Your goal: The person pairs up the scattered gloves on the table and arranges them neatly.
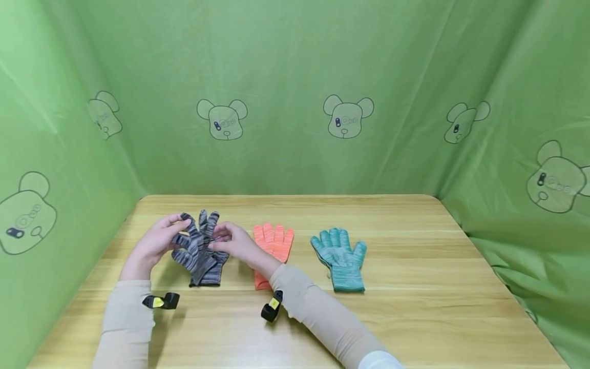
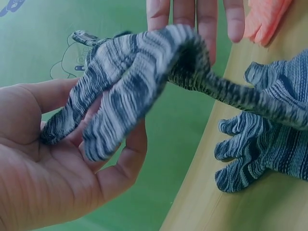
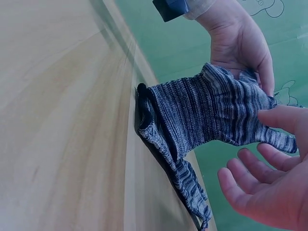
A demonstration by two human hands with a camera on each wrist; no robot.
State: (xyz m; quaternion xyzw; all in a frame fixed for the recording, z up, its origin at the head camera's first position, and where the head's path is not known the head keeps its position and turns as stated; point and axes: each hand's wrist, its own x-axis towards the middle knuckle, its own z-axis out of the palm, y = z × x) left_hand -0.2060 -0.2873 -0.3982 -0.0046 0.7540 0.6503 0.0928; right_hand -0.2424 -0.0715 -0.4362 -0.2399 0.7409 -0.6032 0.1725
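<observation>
A grey-and-black striped knit glove [image 1: 197, 251] is raised and bent between the two hands, its cuff hanging down. My left hand [image 2: 57, 178] grips it by the fingers, some of which lie across the palm. On the other side, my right hand [image 3: 274, 178] has the glove between its thumb and index finger in a loose pinch; the other fingers are apart from it. Beneath lies a second matching glove [image 2: 245, 154], flat on the table and partly covered in the head view.
An orange glove [image 1: 279, 241] lies right of the grey pair, partly behind the right forearm. Further right is a teal glove [image 1: 343, 261]. The wooden table [image 1: 415, 318] meets green curtains [image 1: 286, 164] at its back and sides.
</observation>
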